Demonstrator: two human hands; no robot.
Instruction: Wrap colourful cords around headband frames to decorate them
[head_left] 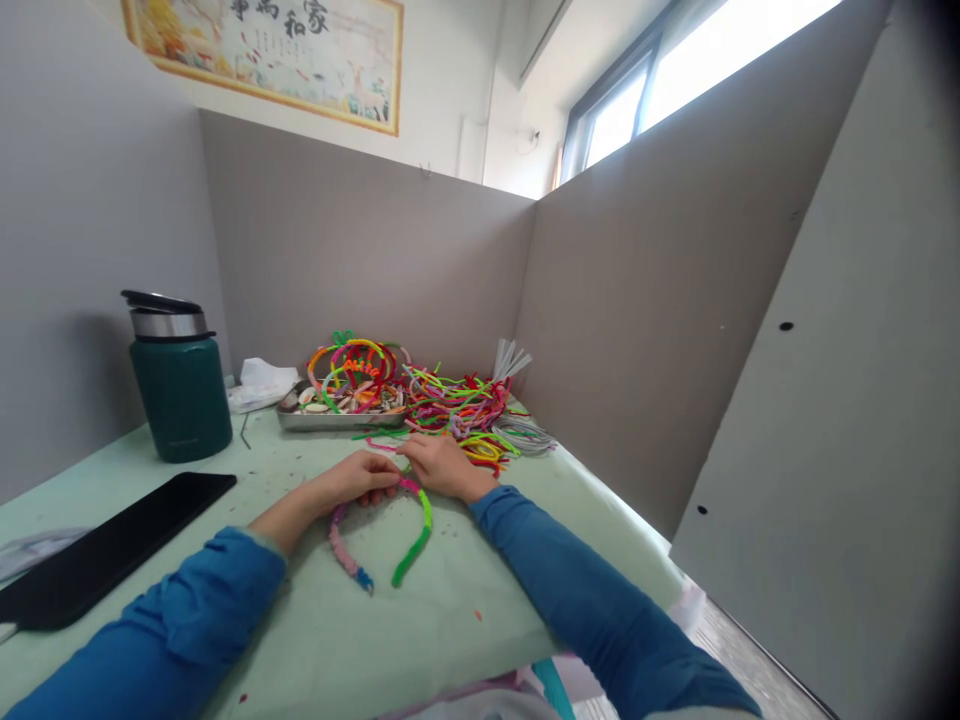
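Note:
A headband (426,515) wrapped in fuzzy stems lies curved over the table's middle, its two ends pointing toward me. One side is green, the other pink and light purple with a blue tip. My left hand (364,477) is closed on the top of the headband, fingertips pinched. Close beside it, my right hand (437,465) is also closed, at a fuzzy stem by the headband's top. A thin pink stem (382,445) sticks out past the fingers. My fingers hide part of the band's top.
Behind my hands are a metal tray (341,422) holding scraps and finished headbands, and a pile of coloured stems (457,400). On the left stand a green bottle (184,395) and a black phone-like slab (120,545). Grey partitions (367,250) enclose the green-covered table (300,630).

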